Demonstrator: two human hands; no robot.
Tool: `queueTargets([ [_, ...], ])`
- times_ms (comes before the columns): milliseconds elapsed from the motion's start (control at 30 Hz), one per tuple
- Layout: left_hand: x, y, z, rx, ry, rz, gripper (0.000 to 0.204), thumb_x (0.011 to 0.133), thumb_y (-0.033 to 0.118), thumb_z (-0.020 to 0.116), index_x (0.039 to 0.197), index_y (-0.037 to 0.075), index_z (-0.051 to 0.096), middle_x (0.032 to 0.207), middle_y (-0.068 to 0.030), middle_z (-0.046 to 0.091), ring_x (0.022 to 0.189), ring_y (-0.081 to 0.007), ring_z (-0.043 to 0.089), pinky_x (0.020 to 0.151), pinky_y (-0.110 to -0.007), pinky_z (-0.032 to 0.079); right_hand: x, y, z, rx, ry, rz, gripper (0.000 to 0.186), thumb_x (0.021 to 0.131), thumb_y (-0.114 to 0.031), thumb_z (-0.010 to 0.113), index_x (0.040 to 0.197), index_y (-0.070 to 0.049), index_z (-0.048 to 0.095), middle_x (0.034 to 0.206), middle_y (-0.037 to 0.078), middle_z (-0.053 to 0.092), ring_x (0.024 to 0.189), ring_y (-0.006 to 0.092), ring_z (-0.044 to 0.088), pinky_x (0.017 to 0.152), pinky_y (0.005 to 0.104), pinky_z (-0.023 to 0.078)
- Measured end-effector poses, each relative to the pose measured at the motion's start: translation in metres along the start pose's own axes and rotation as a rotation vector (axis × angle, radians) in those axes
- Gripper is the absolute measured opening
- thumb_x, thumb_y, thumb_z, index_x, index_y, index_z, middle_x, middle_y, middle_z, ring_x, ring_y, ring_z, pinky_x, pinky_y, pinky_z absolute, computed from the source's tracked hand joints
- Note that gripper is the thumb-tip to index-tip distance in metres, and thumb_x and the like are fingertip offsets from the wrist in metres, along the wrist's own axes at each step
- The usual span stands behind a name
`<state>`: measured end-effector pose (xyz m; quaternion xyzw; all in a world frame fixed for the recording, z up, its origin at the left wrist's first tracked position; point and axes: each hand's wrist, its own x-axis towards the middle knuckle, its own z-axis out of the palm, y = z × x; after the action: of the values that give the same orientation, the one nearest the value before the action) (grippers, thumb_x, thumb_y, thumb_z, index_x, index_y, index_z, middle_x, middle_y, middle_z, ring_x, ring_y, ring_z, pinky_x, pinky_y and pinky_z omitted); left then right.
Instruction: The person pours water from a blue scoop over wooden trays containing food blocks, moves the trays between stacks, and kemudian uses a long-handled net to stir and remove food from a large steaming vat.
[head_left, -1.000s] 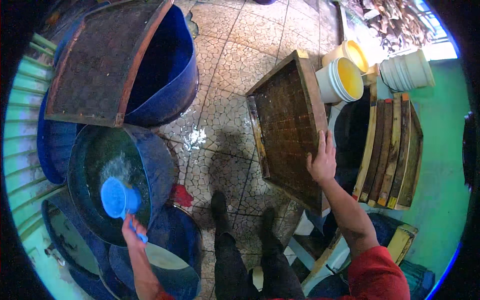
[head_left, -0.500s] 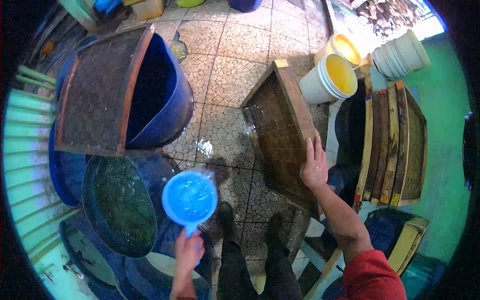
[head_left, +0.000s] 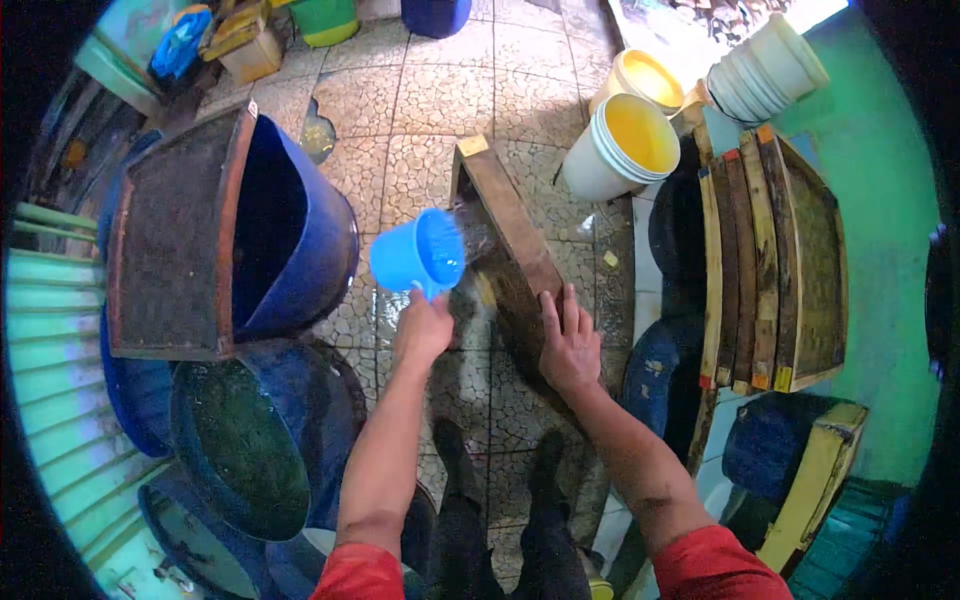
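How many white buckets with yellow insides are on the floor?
2: both upper right, side by side beyond the tilted wooden frame; the nearer bucket, the farther bucket. Others may be hidden.

Yellow-filled white buckets [head_left: 620, 145] beside stacked wooden frames [head_left: 770, 260]

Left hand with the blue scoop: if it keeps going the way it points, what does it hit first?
Likely the tilted wooden frame: the left hand aims the blue scoop up and right, mouth right by the frame's upper end. Depth is uncertain.

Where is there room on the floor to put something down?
Bare tiles lie between the blue tub and the yellow-lined buckets. It is crowded at left with tubs and at right by the stacked frames.
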<state>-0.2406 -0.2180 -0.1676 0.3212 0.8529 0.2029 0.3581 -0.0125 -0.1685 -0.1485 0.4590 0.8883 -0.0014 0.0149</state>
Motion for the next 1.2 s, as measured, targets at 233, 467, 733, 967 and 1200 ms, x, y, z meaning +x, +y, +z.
queueTargets([
  [233, -0.036, -0.102, -0.025, -0.196, 0.161, -0.052, 0.034, 0.09, 0.026, 0.046, 0.106, -0.004, 0.052, 0.101, -0.0323, 0.058, 0.096, -0.0478, 0.055, 0.082, -0.051, 0.042, 0.0, 0.01, 0.012, 0.069, 0.056, -0.011, 0.074, 0.072, -0.007, 0.053, 0.142, -0.02, 0.031, 0.145, 0.016, 0.027, 0.112, 0.0341, 0.045, 0.076, 0.0447, 0.049],
  [467, -0.059, -0.084, -0.001, -0.215, 0.123, -0.117, 0.033, 0.09, 0.025, 0.044, 0.107, -0.001, 0.054, 0.105, -0.028, 0.06, 0.099, -0.0435, 0.056, 0.082, -0.047, 0.044, 0.007, 0.005, 0.004, 0.141, 0.028, -0.032, 0.075, 0.068, -0.001, 0.057, 0.139, -0.012, 0.033, 0.141, 0.022, 0.029, 0.109, 0.0408, 0.046, 0.083, 0.0467, 0.046],
  [733, -0.032, 0.028, 0.018, -0.131, 0.069, -0.099, 0.036, 0.088, 0.021, 0.05, 0.116, 0.0, 0.042, 0.089, -0.0266, 0.06, 0.081, -0.0455, 0.059, 0.074, -0.053, 0.047, 0.001, 0.004, 0.013, 0.061, 0.06, -0.062, 0.078, 0.068, 0.001, 0.057, 0.14, -0.008, 0.03, 0.14, 0.025, 0.03, 0.108, 0.0429, 0.047, 0.086, 0.045, 0.045],
  [967, -0.06, -0.061, 0.03, -0.14, 0.193, -0.195, 0.038, 0.091, 0.025, 0.046, 0.12, 0.0, 0.04, 0.101, -0.0283, 0.058, 0.09, -0.0463, 0.057, 0.075, -0.052, 0.046, 0.0, 0.0, -0.004, 0.1, -0.01, -0.002, 0.078, 0.067, 0.0, 0.058, 0.139, -0.01, 0.032, 0.141, 0.023, 0.03, 0.108, 0.0426, 0.047, 0.087, 0.0447, 0.045],
  [1200, -0.11, -0.16, 0.028, -0.437, 0.385, -0.21, 0.031, 0.09, 0.029, 0.052, 0.102, 0.001, 0.053, 0.083, -0.018, 0.059, 0.076, -0.0332, 0.057, 0.071, -0.043, 0.044, 0.005, 0.001, 0.005, 0.043, 0.101, -0.049, 0.074, 0.068, -0.005, 0.058, 0.138, -0.015, 0.036, 0.14, 0.019, 0.034, 0.105, 0.037, 0.05, 0.082, 0.0413, 0.05],
])
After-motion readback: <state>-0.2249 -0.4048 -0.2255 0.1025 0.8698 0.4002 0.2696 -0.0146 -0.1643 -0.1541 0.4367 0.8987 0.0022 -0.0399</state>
